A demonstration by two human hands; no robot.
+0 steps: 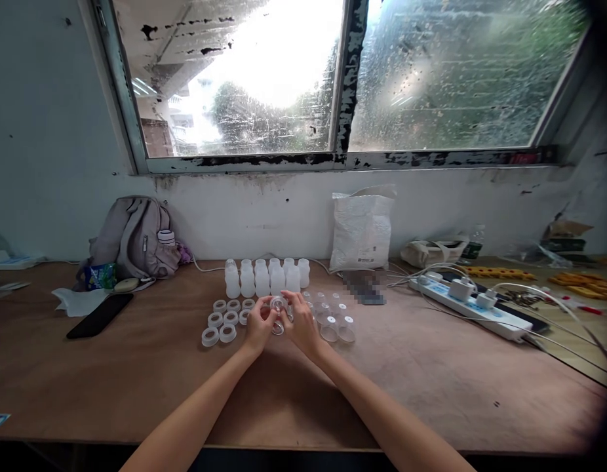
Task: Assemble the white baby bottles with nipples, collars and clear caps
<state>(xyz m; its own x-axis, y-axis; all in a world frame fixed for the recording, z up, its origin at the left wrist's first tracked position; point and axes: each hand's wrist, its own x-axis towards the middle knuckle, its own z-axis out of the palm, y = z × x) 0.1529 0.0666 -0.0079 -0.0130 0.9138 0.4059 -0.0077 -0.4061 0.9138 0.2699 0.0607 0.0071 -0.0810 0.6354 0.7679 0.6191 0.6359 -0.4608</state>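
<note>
Between the fingertips of my left hand (259, 326) and my right hand (302, 322) is a small clear round piece (278, 303), which looks like a bottle part. Both hands are closed on it, just above the table. Another clear round piece (277, 327) shows below my fingers, partly hidden. Left of my left hand lie several translucent white rings (227, 333) in rows. To the right of my right hand stand several clear caps (347, 330) with small white tops. Behind the hands, a row of frosted white bottles (247, 278) stands upright; their lower parts are partly covered by my fingers.
A black phone (99, 316), a white tissue (82, 301) and a grey backpack (136, 239) are at the left. At the back stands a white plastic bag (361, 229). A power strip (480, 314) with plugs and cables lies at the right on the brown table (151, 387).
</note>
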